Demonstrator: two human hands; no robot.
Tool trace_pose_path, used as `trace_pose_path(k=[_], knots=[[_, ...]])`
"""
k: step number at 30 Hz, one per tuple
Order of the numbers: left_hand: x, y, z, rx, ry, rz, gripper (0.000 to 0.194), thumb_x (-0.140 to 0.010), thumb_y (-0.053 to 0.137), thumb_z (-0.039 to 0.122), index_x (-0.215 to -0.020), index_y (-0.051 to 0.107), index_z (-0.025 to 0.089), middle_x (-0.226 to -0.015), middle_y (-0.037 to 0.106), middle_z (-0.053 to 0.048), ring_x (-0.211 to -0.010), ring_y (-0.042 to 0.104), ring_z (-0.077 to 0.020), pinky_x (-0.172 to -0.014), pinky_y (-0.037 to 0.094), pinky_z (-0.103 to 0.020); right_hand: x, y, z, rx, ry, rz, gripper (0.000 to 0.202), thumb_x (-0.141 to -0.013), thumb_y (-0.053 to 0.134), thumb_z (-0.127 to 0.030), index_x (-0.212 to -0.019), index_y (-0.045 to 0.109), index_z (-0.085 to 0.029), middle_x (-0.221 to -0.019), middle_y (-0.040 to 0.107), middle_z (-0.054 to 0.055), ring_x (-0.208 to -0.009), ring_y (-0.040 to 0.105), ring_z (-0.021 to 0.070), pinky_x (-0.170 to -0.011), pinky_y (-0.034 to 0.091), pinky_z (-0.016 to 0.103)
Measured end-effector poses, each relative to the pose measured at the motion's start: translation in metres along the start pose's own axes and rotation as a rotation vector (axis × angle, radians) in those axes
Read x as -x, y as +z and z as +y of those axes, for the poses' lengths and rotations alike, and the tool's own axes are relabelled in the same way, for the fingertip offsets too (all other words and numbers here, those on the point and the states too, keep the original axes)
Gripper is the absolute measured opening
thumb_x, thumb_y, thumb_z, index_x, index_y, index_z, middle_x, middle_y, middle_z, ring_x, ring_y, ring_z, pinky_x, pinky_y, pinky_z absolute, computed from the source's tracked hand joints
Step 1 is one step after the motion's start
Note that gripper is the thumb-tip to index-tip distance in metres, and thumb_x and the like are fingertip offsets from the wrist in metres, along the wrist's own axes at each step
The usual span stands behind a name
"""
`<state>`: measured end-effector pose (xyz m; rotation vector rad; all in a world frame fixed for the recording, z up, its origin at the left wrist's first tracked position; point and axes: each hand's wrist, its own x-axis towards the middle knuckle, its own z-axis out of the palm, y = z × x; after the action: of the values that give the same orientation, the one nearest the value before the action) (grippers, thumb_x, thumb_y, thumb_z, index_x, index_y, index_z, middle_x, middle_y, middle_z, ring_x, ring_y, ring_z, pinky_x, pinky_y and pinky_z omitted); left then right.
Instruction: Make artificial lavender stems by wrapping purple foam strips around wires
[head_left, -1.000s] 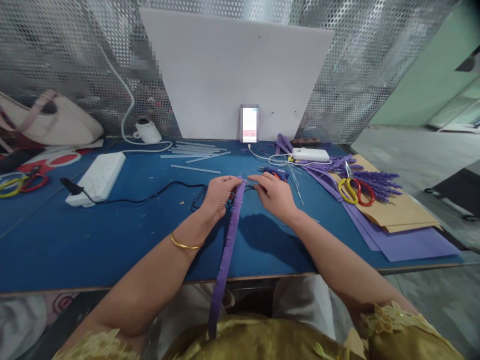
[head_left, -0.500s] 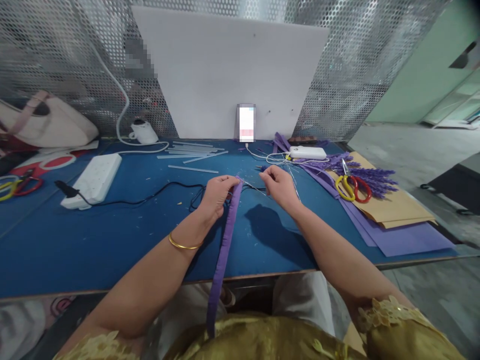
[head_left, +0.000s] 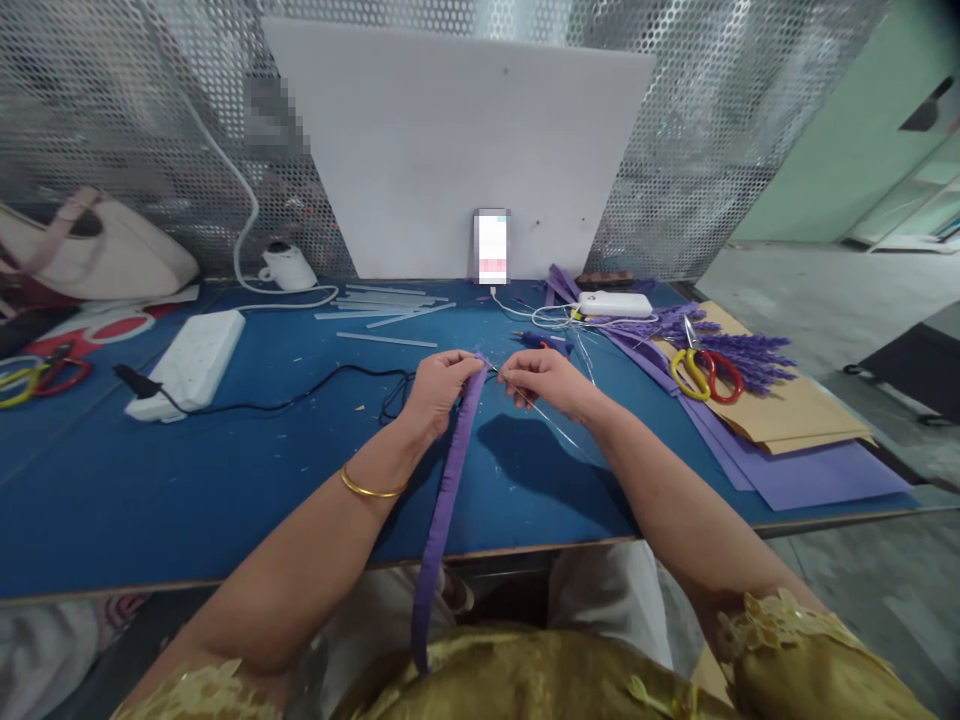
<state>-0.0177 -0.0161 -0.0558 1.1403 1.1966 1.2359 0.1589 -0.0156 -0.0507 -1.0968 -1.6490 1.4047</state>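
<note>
My left hand (head_left: 439, 390) pinches the top end of a long purple paper strip (head_left: 448, 490), which hangs down over the table edge toward my lap. Just to the right, my right hand (head_left: 551, 382) is closed on a thin metal wire (head_left: 561, 430). One end of the wire meets the strip at my left fingertips; the other slants down to the right beneath my right hand. Behind my right hand lies a blue glue gun (head_left: 553, 343), partly covered by the fingers.
Translucent glue sticks (head_left: 394, 300) lie beyond my left hand. On the left is a white power strip (head_left: 191, 360) with a black cord. A phone (head_left: 493, 245) leans on a white board. Scissors (head_left: 706, 378), purple flowers (head_left: 750, 360) and purple sheets (head_left: 825, 480) lie on the right.
My right hand has moved left and slightly down, closer to my left hand, now gripping the wire near the strip. More of the glue gun shows behind it. My left hand stays put.
</note>
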Motion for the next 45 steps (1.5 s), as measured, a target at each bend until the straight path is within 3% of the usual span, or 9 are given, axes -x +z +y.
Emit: trace_pose_path(k=[10,14,16,21,23,28,31,37,45], knots=[[-0.003,-0.006,0.003,-0.017,0.000,0.002,0.017,-0.057,0.074,0.031,-0.061,0.066,0.016,-0.052,0.050,0.005,-0.051,0.037,-0.0082,-0.049,0.025,-0.023,-0.007,-0.012,0.009,0.047,-0.043,0.116,0.032,-0.074,0.076,-0.039,-0.064,0.053,-0.019,-0.049,0.055,-0.004,-0.046,0.052,0.0093,-0.045,0.038,0.021],[-0.005,-0.009,0.005,0.023,-0.045,0.035,0.018,-0.053,0.075,0.030,-0.062,0.067,0.017,-0.055,0.053,0.005,-0.053,0.040,-0.0087,-0.051,0.027,-0.023,-0.006,-0.026,0.006,0.111,-0.023,0.102,0.043,-0.083,0.067,-0.048,-0.057,0.051,-0.018,-0.043,0.045,-0.006,-0.039,0.042,0.0061,-0.043,0.032,0.020],[-0.005,-0.009,0.004,0.032,-0.055,0.030,0.019,-0.053,0.076,0.030,-0.062,0.067,0.017,-0.056,0.054,0.004,-0.054,0.041,-0.0090,-0.051,0.028,-0.023,-0.004,-0.031,0.002,0.091,-0.006,0.108,0.042,-0.088,0.062,-0.049,-0.061,0.058,-0.017,-0.049,0.052,-0.003,-0.044,0.049,0.0072,-0.046,0.038,0.020],[-0.003,-0.005,0.001,0.012,-0.077,-0.049,0.018,-0.055,0.076,0.030,-0.064,0.069,0.016,-0.057,0.056,0.003,-0.054,0.042,-0.0092,-0.052,0.029,-0.023,-0.003,-0.021,0.001,0.069,0.039,-0.108,0.017,-0.082,0.070,-0.032,-0.085,0.068,-0.015,-0.079,0.071,0.004,-0.065,0.067,0.0126,-0.052,0.048,0.021],[-0.002,-0.004,0.002,0.023,-0.098,-0.067,0.018,-0.054,0.076,0.030,-0.064,0.069,0.016,-0.056,0.056,0.003,-0.053,0.043,-0.0095,-0.051,0.029,-0.023,-0.002,-0.013,0.003,0.028,0.015,-0.185,0.017,-0.081,0.070,-0.030,-0.089,0.068,-0.015,-0.078,0.070,0.003,-0.060,0.066,0.0122,-0.048,0.047,0.021],[-0.002,-0.005,0.007,0.059,-0.124,-0.100,0.019,-0.052,0.076,0.030,-0.062,0.069,0.016,-0.055,0.058,0.002,-0.052,0.043,-0.0096,-0.049,0.029,-0.023,-0.001,-0.001,0.005,-0.142,-0.044,-0.209,0.027,-0.078,0.071,-0.035,-0.093,0.072,-0.013,-0.069,0.067,0.001,-0.049,0.061,0.0101,-0.042,0.044,0.020],[-0.002,-0.006,0.007,0.088,-0.126,-0.120,0.018,-0.051,0.076,0.029,-0.059,0.067,0.016,-0.053,0.056,0.003,-0.050,0.041,-0.0086,-0.048,0.028,-0.023,-0.002,0.005,0.005,-0.240,-0.049,-0.162,0.027,-0.076,0.072,-0.036,-0.087,0.071,-0.012,-0.061,0.063,-0.002,-0.039,0.052,0.0069,-0.037,0.036,0.020],[-0.003,-0.006,0.005,0.092,-0.136,-0.063,0.021,-0.052,0.080,0.030,-0.066,0.074,0.015,-0.056,0.060,0.001,-0.052,0.045,-0.0091,-0.049,0.031,-0.023,-0.003,0.018,0.009,-0.406,-0.003,0.092,0.019,-0.069,0.073,-0.026,-0.082,0.064,-0.016,-0.056,0.058,-0.005,-0.035,0.045,0.0062,-0.034,0.031,0.020],[-0.006,-0.007,0.001,0.069,-0.122,-0.054,0.031,-0.050,0.086,0.033,-0.076,0.079,0.015,-0.065,0.069,-0.004,-0.056,0.053,-0.0122,-0.054,0.037,-0.025,-0.003,0.016,0.006,-0.509,0.082,0.135,0.018,-0.066,0.069,-0.019,-0.084,0.068,-0.015,-0.052,0.053,-0.006,-0.036,0.033,0.0039,-0.036,0.021,0.021]])
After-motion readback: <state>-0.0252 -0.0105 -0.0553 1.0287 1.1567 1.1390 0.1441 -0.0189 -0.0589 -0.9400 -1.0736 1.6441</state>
